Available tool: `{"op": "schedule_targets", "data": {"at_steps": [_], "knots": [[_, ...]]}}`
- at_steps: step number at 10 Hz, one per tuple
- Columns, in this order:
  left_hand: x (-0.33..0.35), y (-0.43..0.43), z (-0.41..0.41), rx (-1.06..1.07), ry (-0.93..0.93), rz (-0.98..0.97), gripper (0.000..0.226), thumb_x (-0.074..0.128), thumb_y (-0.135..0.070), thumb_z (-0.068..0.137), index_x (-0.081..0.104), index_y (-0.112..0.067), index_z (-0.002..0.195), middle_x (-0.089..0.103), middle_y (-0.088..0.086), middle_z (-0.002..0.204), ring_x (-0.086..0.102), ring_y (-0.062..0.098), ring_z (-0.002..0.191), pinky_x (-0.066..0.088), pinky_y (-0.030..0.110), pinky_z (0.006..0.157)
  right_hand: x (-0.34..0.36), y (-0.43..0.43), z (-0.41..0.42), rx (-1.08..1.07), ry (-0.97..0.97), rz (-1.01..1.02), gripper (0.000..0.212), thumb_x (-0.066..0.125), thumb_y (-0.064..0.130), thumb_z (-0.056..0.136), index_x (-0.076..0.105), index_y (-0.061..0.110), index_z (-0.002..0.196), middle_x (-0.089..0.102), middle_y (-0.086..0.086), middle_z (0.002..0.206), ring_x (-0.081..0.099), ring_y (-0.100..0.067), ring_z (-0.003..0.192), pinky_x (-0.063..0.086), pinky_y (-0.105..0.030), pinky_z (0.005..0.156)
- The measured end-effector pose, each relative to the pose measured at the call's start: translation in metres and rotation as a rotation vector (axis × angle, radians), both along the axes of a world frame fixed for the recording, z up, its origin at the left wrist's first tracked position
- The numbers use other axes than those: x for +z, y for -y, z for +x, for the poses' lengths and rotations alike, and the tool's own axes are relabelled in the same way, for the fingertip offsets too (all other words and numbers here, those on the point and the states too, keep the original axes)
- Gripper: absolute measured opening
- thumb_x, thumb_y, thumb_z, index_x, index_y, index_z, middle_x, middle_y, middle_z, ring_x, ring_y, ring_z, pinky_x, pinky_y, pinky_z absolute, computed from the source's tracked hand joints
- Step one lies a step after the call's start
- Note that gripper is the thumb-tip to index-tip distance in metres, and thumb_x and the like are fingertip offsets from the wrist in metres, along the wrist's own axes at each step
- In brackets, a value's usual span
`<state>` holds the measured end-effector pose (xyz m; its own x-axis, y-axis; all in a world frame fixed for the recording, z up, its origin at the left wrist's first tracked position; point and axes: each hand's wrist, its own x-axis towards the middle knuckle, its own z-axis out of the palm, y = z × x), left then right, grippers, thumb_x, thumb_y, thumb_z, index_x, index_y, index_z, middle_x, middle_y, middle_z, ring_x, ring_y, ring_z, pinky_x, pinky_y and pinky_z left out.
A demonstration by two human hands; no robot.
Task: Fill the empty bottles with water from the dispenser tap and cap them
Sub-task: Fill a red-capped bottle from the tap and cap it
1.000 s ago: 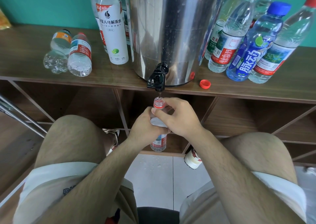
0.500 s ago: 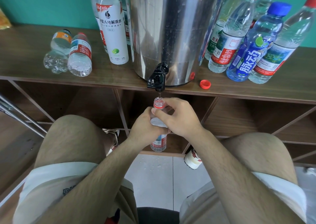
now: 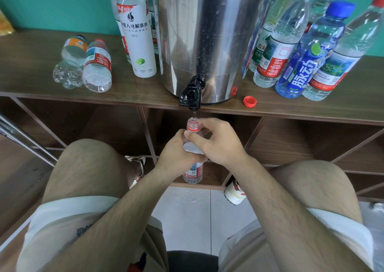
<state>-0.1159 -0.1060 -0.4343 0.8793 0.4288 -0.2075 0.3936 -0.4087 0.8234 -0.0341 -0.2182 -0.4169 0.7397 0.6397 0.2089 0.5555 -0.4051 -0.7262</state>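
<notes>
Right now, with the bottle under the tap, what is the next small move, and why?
Probably hold the bottle steady under the tap: left hand and right hand grip it, a thin stream enters its open mouth, and its fill level is unclear. The red cap lies nearby.

We stretch our left arm (image 3: 116,219) and our right arm (image 3: 276,201) forward until they meet, with our left hand (image 3: 176,154) curled round the middle of the bottle (image 3: 193,173) and our right hand (image 3: 221,144) curled round it higher up, near its neck, both hands touching.
</notes>
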Motion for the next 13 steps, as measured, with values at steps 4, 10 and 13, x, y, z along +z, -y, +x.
{"op": "schedule_targets", "data": {"at_steps": [4, 10, 13], "knots": [[0.0011, 0.0009, -0.0001, 0.002, -0.002, 0.001, 0.070, 0.085, -0.022, 0.084, 0.049, -0.022, 0.144, 0.061, 0.000, 0.138, 0.059, 0.021, 0.128, 0.052, 0.045, 0.108, -0.0015, -0.0005, 0.0012, 0.002, 0.010, 0.000, 0.029, 0.070, 0.043, 0.097, 0.077, 0.024, 0.117, 0.075, 0.011, 0.107, 0.067, -0.006, 0.096, 0.057, -0.026, 0.083], [-0.0011, 0.0007, 0.0014, -0.001, -0.017, 0.044, 0.068, 0.085, -0.026, 0.085, 0.049, -0.022, 0.143, 0.062, 0.000, 0.137, 0.060, 0.022, 0.127, 0.053, 0.045, 0.107, 0.0002, 0.0000, 0.0001, -0.009, -0.003, -0.011, 0.031, 0.070, 0.044, 0.096, 0.077, 0.025, 0.119, 0.074, 0.011, 0.109, 0.067, -0.006, 0.096, 0.057, -0.026, 0.083], [-0.0016, 0.0007, 0.0013, 0.000, -0.016, 0.044, 0.068, 0.086, -0.026, 0.084, 0.050, -0.022, 0.142, 0.062, -0.001, 0.136, 0.060, 0.021, 0.126, 0.054, 0.042, 0.106, -0.0001, -0.0008, 0.0000, -0.007, 0.012, -0.017, 0.030, 0.070, 0.043, 0.097, 0.077, 0.024, 0.118, 0.075, 0.011, 0.108, 0.067, -0.006, 0.096, 0.054, -0.023, 0.082]]}}
